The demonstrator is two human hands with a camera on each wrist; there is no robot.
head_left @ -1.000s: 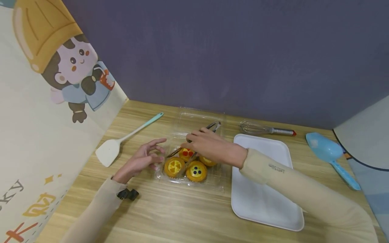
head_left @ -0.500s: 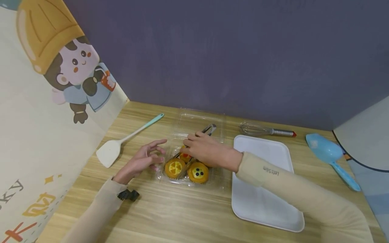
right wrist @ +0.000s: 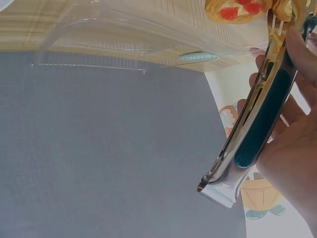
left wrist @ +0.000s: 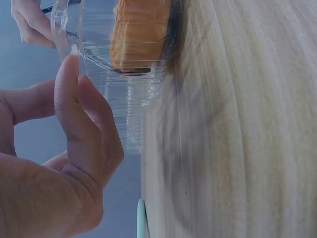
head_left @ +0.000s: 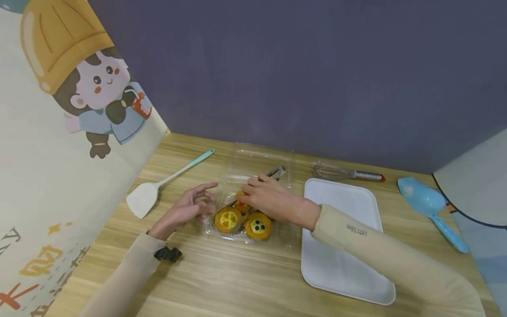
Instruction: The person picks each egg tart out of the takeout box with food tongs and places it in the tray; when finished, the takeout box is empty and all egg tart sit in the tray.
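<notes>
My right hand (head_left: 273, 198) grips a pair of metal tongs (right wrist: 247, 124) with dark teal handle pads. In the head view the tongs' two arms point left, along both sides of a tart with yellow wedges (head_left: 228, 219). That tart sits at the front left of an opened clear plastic container (head_left: 287, 237). Beside it is a tart with dark berries (head_left: 258, 226); behind it, a tart with red pieces (right wrist: 235, 11). Another tart is hidden under my right hand. My left hand (head_left: 186, 209) is at the container's left side, bent thumb and finger pinching its rim.
A white tray (head_left: 336, 273) lies right of the container, under my right forearm. A whisk (head_left: 348, 171) lies behind the tray, a blue scoop (head_left: 425, 200) at far right. A white spatula (head_left: 143, 199) with mint handle lies at left. A dark wall (head_left: 301, 79) stands behind.
My right hand has shifted slightly and lowered the tongs' hinge end; their arms have drawn closer around the yellow-wedge tart. The dark-berry tart has turned a little. My left hand has stayed put.
</notes>
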